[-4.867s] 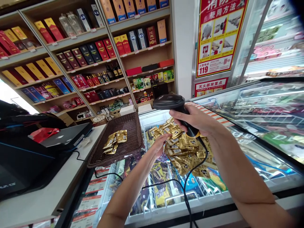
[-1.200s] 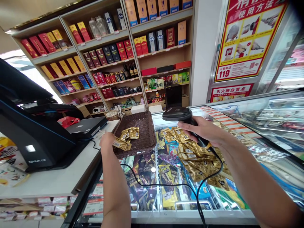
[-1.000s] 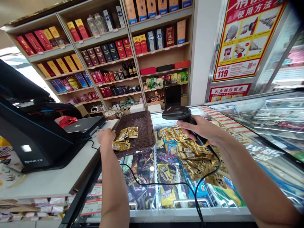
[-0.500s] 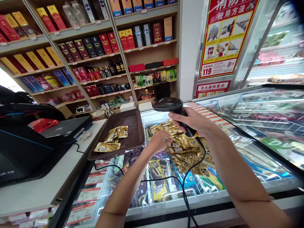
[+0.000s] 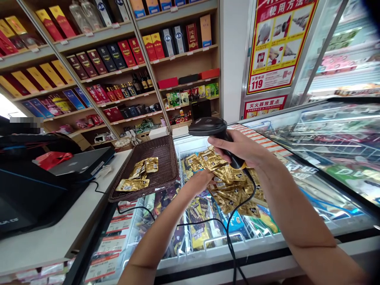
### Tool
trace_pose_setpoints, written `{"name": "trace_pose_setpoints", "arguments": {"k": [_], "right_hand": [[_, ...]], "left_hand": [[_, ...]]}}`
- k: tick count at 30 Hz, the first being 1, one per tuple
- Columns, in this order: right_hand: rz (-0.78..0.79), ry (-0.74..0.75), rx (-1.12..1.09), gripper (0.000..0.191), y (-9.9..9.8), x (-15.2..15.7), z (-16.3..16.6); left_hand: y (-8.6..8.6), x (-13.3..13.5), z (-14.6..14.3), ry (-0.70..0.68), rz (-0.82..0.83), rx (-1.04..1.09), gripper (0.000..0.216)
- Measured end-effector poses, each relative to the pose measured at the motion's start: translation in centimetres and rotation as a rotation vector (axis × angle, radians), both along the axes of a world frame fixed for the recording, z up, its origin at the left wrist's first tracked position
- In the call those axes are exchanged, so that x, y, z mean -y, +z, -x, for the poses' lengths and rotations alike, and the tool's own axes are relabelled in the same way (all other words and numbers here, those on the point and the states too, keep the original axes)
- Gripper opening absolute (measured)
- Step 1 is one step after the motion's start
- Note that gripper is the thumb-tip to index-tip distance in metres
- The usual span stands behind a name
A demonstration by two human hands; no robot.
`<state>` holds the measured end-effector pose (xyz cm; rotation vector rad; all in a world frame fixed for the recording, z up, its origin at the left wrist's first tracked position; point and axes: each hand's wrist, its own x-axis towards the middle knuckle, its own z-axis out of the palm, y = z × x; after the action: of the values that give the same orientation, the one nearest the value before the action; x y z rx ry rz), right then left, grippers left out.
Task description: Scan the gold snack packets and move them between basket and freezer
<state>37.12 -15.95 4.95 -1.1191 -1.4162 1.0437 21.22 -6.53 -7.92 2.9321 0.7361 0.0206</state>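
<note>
My right hand (image 5: 242, 149) is wrapped round the handle of a black barcode scanner (image 5: 209, 127), held over a heap of gold foil packets (image 5: 234, 189) on the freezer's glass lid. My left hand (image 5: 199, 179) reaches under the scanner's head and pinches one gold packet (image 5: 218, 173) at the heap's near left side. A brown woven basket (image 5: 166, 158) stands to the left, half on the counter, with several gold packets (image 5: 139, 174) lying in it. The scanner's black cable (image 5: 228, 233) hangs down over the glass.
A chest freezer (image 5: 208, 253) full of wrapped ice creams lies below. The white counter (image 5: 53, 241) at left carries a black till (image 5: 29, 194) and a laptop. Wooden shelves (image 5: 118, 71) of boxed bottles fill the back wall. A red fire-safety poster (image 5: 279, 43) hangs at the right.
About a second ago my left hand laid a gold packet at the basket's front edge. It has since crossed right to the heap and closed on another packet under the scanner.
</note>
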Motion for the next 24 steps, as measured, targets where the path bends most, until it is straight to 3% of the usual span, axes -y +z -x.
{"name": "trace_pose_setpoints", "arguments": {"k": [5,12,16,21,24], "right_hand": [[-0.011,-0.010,0.008,0.048,0.0,-0.1,0.1],[-0.029,-0.007,0.022,0.048,-0.1,-0.1,-0.1],[-0.035,0.010,0.022,0.047,-0.1,-0.1,-0.1],[-0.023,0.004,0.020,0.046,0.2,0.1,0.1],[-0.028,-0.001,0.027,0.046,0.1,0.1,0.2]], "left_hand": [[1.1,0.6,0.1,-0.061,-0.125,-0.018,0.016],[3.3,0.4,0.9,-0.078,-0.184,0.139,0.016],[4.8,0.0,1.7,-0.098,-0.031,0.466,0.019],[4.7,-1.1,2.1,0.141,0.225,0.752,0.017],[4.2,-2.2,2.4,0.289,0.397,0.842,0.035]]}}
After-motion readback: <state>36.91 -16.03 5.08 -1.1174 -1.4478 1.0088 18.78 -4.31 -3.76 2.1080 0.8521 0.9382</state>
